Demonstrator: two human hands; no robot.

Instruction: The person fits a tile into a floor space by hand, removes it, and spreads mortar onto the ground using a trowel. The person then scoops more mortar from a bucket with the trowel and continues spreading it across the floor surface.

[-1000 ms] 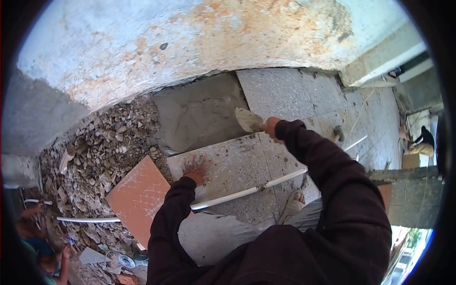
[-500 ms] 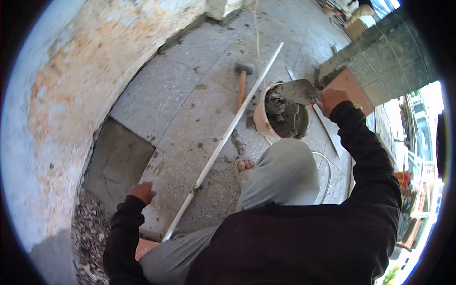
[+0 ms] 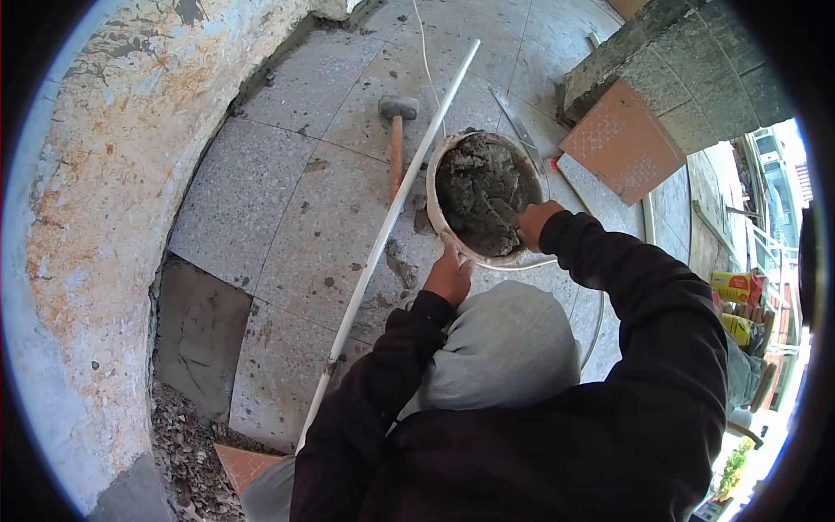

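In the head view a pale round bucket [image 3: 436, 202] holds thick grey mortar [image 3: 474, 178]. My left hand [image 3: 450, 277] grips its near rim, fingers closed over the edge. Inside the bucket's right side, my right hand [image 3: 537, 224] is closed around the handle of a trowel [image 3: 502, 210]. The blade is pushed into the mortar and mostly hidden by it. Mortar is smeared along the rim.
A long white straight bar [image 3: 370, 265] lies left of the bucket, beside a mallet [image 3: 397, 143]. Orange tile [image 3: 624, 143] leans by a block wall [image 3: 687, 87]. A grey mortar patch [image 3: 200, 335] and rubble [image 3: 196, 444] run along the peeling wall [image 3: 104, 261].
My left hand has moved from above the floor at the left to the bucket rim. My right hand has lowered the trowel from above the bucket into the mortar.
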